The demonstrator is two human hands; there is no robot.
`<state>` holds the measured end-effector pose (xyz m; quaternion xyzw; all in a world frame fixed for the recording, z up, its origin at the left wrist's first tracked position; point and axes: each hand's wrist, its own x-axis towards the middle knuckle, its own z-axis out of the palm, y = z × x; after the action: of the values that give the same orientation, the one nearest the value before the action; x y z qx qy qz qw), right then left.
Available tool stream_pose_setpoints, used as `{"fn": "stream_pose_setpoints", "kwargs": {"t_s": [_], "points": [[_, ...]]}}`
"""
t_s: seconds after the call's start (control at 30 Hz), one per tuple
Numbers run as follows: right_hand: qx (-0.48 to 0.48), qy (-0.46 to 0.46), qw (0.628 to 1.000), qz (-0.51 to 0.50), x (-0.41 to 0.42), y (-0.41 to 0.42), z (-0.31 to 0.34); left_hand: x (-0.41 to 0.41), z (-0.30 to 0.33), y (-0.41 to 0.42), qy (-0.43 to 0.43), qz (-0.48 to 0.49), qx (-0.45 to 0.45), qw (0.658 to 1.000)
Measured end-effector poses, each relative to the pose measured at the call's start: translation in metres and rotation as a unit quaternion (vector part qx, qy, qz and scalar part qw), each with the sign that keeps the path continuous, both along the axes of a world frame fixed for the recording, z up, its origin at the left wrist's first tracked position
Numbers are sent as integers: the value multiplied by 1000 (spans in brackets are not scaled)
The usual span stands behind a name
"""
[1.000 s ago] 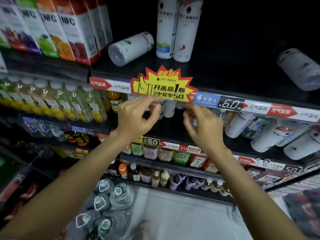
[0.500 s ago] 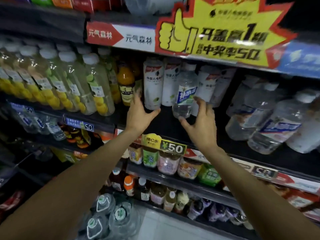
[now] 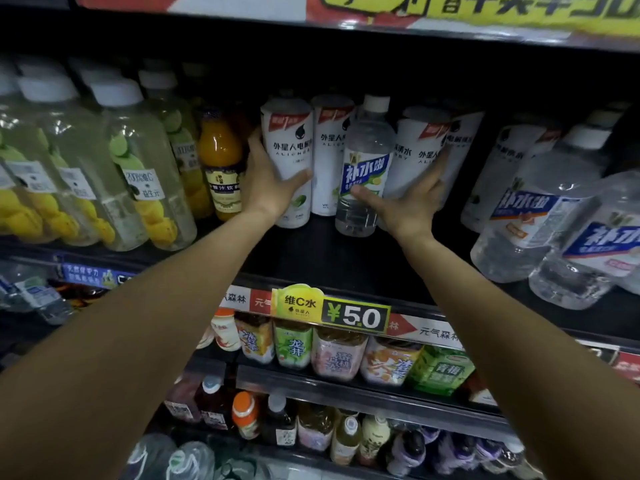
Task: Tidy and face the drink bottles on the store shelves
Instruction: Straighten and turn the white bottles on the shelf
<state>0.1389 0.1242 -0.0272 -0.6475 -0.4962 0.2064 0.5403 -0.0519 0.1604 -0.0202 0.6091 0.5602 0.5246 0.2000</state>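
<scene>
On the middle shelf (image 3: pixel 329 258) stand white Alien-brand bottles. My left hand (image 3: pixel 270 181) grips the leftmost white bottle (image 3: pixel 287 147), thumb across its front and fingers round its left side. A second white bottle (image 3: pixel 329 157) stands upright beside it. A clear water bottle with a blue label (image 3: pixel 367 161) stands in front, and my right thumb touches it. My right hand (image 3: pixel 408 199) wraps round a tilted white bottle (image 3: pixel 412 143), fingers up its right side. Another white bottle (image 3: pixel 462 140) leans behind that.
Lemon-slice drink bottles (image 3: pixel 138 174) fill the left of the shelf, next to an orange juice bottle (image 3: pixel 221 157). Large clear bottles (image 3: pixel 540 209) lean over at the right. A yellow ¥5.0 price tag (image 3: pixel 353 317) hangs on the shelf edge above the lower rows of small bottles.
The view has dropped and closed in on the middle shelf. Both hands have left the promo sign, reached into the shelf and closed round white bottles.
</scene>
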Motion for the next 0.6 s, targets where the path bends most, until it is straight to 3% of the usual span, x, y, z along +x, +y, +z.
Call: {"fn": "stream_pose_setpoints", "kwargs": {"t_s": [0.13,0.27,0.4,0.6], "points": [[-12,-32,998,-57,-1,2,3,-11,-1,-30,6,-44,13,999],[-31,-32,998,-43,16,7,7,-11,-2,-50,3,-78,1,997],[17,54,998,12,39,6,4,3,-2,-61,-2,-89,-13,996],[48,3,999,22,34,-42,-2,26,-1,-75,6,-30,13,999]]}}
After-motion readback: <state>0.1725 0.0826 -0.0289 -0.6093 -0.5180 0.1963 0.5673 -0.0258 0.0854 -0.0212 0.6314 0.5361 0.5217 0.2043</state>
